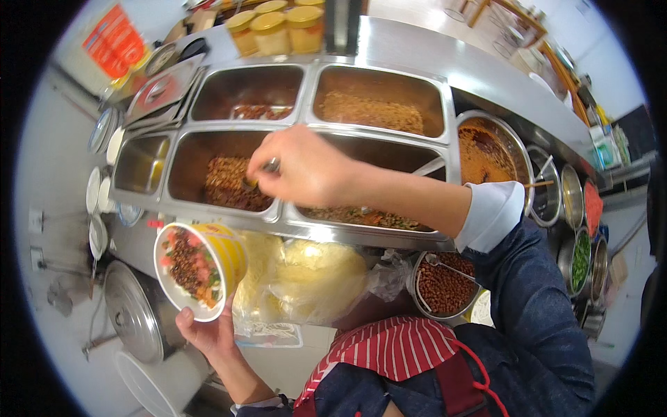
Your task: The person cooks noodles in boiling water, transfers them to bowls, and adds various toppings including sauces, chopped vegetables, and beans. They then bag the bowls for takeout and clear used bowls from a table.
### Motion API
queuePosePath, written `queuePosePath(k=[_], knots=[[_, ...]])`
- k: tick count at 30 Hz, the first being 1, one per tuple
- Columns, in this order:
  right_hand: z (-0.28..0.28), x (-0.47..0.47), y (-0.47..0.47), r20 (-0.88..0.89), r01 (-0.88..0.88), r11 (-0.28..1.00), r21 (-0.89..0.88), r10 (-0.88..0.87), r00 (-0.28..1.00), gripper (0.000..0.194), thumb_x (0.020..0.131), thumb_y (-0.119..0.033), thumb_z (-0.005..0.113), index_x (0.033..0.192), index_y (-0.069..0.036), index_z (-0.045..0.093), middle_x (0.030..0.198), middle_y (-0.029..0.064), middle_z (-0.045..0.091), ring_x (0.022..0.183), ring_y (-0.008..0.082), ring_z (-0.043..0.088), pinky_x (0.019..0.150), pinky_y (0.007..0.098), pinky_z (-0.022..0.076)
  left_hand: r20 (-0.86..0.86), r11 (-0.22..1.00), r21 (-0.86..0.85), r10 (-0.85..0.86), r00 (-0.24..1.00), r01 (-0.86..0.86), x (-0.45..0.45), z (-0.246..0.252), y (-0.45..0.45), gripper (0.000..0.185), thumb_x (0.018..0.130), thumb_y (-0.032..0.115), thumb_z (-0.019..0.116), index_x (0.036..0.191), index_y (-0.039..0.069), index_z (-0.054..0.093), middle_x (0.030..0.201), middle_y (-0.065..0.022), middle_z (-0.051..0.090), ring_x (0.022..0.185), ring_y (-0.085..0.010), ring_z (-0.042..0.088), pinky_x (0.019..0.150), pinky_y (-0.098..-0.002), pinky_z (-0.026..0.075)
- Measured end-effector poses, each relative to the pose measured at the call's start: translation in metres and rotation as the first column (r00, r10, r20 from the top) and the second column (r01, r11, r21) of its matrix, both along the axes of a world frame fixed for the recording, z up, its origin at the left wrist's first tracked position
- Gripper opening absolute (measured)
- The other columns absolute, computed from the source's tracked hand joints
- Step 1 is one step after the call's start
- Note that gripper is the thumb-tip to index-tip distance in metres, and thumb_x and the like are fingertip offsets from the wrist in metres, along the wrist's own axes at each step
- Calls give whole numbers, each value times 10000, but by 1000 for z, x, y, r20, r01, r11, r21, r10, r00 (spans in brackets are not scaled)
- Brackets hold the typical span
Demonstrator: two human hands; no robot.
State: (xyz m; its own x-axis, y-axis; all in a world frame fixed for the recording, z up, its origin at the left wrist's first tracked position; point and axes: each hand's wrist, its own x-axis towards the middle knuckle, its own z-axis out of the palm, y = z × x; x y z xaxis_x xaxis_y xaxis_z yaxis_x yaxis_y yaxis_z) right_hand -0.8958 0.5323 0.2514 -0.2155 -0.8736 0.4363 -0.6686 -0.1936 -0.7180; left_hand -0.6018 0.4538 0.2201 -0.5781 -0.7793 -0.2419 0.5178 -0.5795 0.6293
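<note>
My left hand [211, 333] holds up a white and yellow paper cup [229, 255] from below, tilted so that its mouth faces me. Inside are minced brown topping, pink-red diced pieces and chopped greens [192, 266]. My right hand [307, 167] is closed around the metal handle of a utensil [271, 165], probably a spoon. It hangs over the front steel pan of chopped brown topping [224, 177]; the utensil's lower end is blurred and partly hidden. Under my right forearm, another pan holds a minced mix with green bits [338, 215] and a metal utensil [430, 166].
Behind are pans of reddish pieces [260, 112] and crumbly tan topping [375, 112]. Yellow-lidded jars [271, 26] stand at the back. Bagged yellow noodles [318, 271] and a peanut bowl [445, 286] lie nearest me. On the right are a chili-oil pot [484, 156] and chopped greens [580, 260].
</note>
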Motion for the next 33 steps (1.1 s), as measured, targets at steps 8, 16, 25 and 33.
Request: queuePosePath(k=[8,16,25,33], knots=[[6,-37,41,777,103,985,138,-172,606,163,856,-9,457,858,3,619,813,90,605,696,145,615,708,283,558,13,997,6,-72,997,72,-49,19,-5,804,654,190,629,1359,51,269,1348,-168,339,1235,-371,356,930,-587,405],[24,-166,143,499,600,794,96,-560,661,238,873,-208,573,840,15,651,799,81,638,691,118,614,667,219,526,58,985,-29,-170,984,172,-93,31,0,761,687,219,625,1350,66,284,1336,-158,357,1205,-374,388,912,-585,420],[8,-177,187,-69,497,865,71,-492,868,311,761,-311,701,674,-15,666,528,52,575,473,82,530,433,224,404,81,906,-27,-420,904,423,-146,47,30,760,696,241,618,1355,78,276,1345,-162,361,1201,-385,405,918,-575,424],[26,-192,206,428,526,791,313,-612,665,418,876,-385,543,762,7,632,684,88,618,571,147,626,526,220,527,194,849,9,-520,832,529,-177,45,35,712,712,266,617,1317,27,326,1291,-194,411,1141,-375,469,848,-530,497]])
